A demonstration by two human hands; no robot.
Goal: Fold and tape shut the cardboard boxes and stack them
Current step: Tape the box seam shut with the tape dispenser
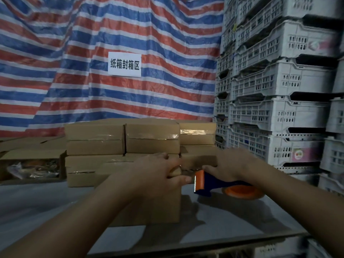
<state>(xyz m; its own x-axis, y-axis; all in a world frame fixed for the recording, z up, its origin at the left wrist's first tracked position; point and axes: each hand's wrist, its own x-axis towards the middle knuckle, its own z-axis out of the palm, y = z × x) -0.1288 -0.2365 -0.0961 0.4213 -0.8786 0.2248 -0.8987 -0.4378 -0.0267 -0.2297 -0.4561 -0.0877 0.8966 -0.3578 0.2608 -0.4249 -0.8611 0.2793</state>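
Your left hand (158, 170) presses the box (149, 205) top, fingers curled over its far edge; your right hand (230, 164) grips the tape dispenser (214, 183). The box looks light and stiff; hold it by the edges.

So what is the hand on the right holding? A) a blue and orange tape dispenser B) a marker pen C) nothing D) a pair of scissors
A: the right hand grips a tape dispenser with a blue body and an orange blade guard and roll, just beside the cardboard box that the left hand holds at its top edge.
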